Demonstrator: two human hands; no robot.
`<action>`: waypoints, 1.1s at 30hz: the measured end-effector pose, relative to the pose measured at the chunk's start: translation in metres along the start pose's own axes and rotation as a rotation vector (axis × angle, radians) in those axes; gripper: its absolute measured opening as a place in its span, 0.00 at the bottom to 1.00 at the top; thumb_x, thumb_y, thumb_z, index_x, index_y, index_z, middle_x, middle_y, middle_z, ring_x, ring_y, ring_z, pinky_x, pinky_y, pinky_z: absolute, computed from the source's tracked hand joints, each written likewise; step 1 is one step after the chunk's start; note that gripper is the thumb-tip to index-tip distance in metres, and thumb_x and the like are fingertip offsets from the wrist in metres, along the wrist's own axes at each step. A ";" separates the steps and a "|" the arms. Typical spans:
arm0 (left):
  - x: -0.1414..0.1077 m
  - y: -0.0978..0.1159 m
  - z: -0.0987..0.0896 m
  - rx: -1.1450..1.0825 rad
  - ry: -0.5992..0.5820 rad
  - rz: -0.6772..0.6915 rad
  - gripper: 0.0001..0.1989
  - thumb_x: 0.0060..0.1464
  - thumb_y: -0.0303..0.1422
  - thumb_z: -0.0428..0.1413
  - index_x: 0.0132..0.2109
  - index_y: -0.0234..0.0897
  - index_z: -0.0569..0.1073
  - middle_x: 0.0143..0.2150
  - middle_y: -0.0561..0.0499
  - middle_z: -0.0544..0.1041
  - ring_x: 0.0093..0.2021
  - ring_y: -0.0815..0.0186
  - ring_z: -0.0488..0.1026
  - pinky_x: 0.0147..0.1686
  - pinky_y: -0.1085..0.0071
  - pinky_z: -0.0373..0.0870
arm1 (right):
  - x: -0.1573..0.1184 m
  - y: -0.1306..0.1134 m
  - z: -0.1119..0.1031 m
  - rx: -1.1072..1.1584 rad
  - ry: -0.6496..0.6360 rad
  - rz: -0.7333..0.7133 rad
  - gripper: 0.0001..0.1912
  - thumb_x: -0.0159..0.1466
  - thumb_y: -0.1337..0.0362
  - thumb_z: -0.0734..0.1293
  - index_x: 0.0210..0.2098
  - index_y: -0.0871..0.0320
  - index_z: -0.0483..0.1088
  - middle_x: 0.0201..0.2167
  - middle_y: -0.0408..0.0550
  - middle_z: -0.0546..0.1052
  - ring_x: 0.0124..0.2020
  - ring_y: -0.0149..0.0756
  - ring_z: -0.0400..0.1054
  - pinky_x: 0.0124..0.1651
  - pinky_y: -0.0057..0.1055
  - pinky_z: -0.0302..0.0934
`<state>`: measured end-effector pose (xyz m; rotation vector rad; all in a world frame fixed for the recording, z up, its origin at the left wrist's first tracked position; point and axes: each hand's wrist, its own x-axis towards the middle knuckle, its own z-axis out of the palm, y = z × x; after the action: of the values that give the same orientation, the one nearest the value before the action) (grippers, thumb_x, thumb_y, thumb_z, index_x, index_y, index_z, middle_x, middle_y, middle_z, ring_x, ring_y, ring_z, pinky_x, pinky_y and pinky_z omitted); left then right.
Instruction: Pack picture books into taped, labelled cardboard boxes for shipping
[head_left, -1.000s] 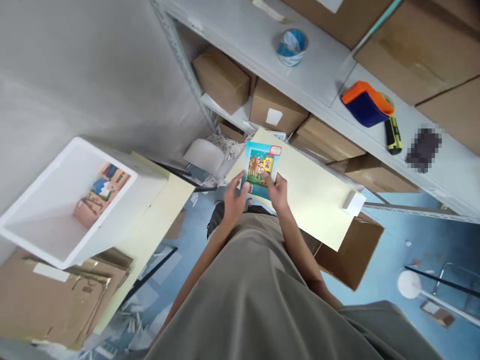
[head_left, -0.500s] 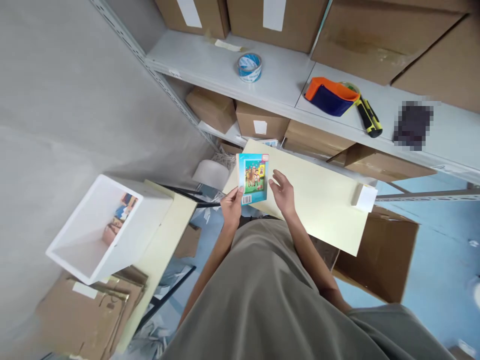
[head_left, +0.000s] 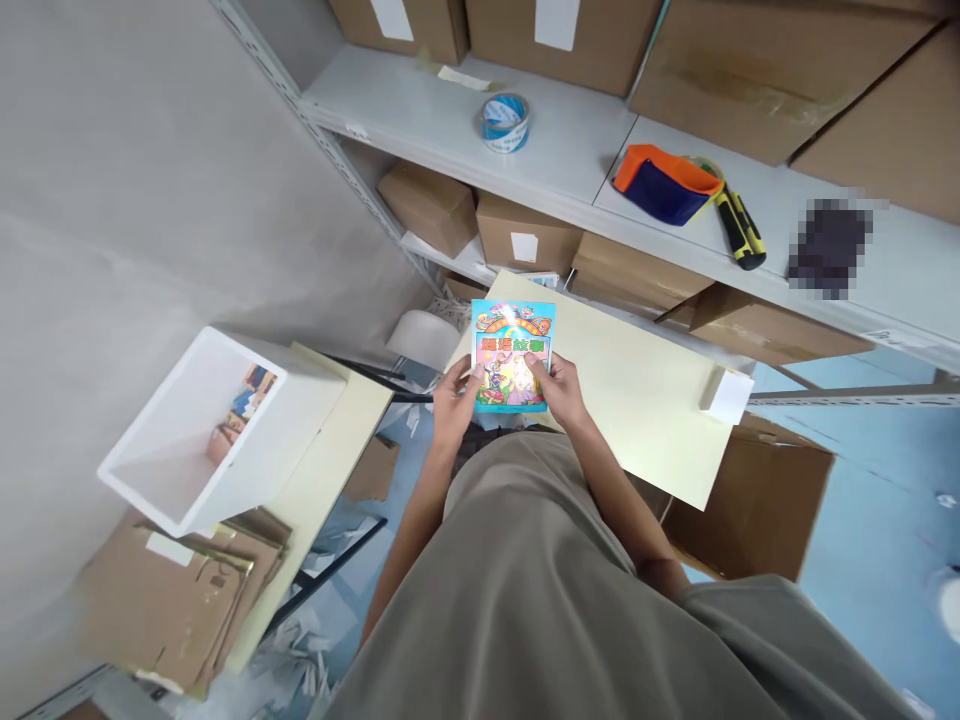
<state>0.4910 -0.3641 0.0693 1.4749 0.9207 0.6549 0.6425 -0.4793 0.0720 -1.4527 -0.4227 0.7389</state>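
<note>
A colourful children's book (head_left: 514, 345) with a bright blue border and cartoon figures faces up between my two hands. My left hand (head_left: 455, 398) pinches its left edge, thumb on the cover. On the right edge, my right hand (head_left: 559, 385) is closed round it with the thumb lying over the cover. The book is held above the near left part of a pale yellow tabletop (head_left: 637, 400). A small white box (head_left: 726, 396) stands at the right end of that tabletop.
Above the tabletop, a grey shelf (head_left: 570, 180) bears a tape roll (head_left: 505, 123), an orange-and-blue tape dispenser (head_left: 667, 185), a yellow-black cutter (head_left: 740, 230) and cardboard boxes (head_left: 559, 40). To the left are a white bin (head_left: 300, 410) and flattened cardboard (head_left: 165, 600). An open carton (head_left: 757, 500) sits at right.
The book has been turned over from its barcoded back to its front cover. My right hand, open beside it before, now grips its right edge. The view has shifted slightly.
</note>
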 end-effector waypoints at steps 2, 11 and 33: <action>0.000 -0.005 -0.003 -0.180 -0.078 -0.155 0.25 0.61 0.56 0.64 0.50 0.39 0.84 0.48 0.44 0.86 0.48 0.55 0.84 0.49 0.58 0.83 | 0.001 0.004 0.001 -0.013 -0.073 0.018 0.30 0.64 0.34 0.72 0.43 0.56 0.80 0.40 0.49 0.85 0.39 0.44 0.79 0.40 0.38 0.75; -0.012 0.007 0.015 -0.013 0.186 0.001 0.17 0.63 0.48 0.63 0.43 0.39 0.86 0.39 0.50 0.86 0.40 0.57 0.82 0.45 0.60 0.81 | 0.002 0.011 0.019 -0.068 -0.045 -0.107 0.40 0.64 0.41 0.75 0.68 0.54 0.70 0.67 0.60 0.76 0.67 0.53 0.72 0.64 0.51 0.72; 0.001 0.008 0.011 -0.065 0.128 -0.079 0.21 0.57 0.51 0.68 0.46 0.38 0.87 0.47 0.47 0.88 0.47 0.53 0.84 0.52 0.53 0.82 | 0.017 0.013 -0.006 -0.011 0.071 -0.071 0.40 0.64 0.36 0.73 0.66 0.54 0.73 0.66 0.59 0.77 0.63 0.53 0.75 0.63 0.52 0.73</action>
<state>0.5021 -0.3695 0.0758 1.3442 1.0409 0.7211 0.6561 -0.4726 0.0555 -1.4622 -0.4227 0.6273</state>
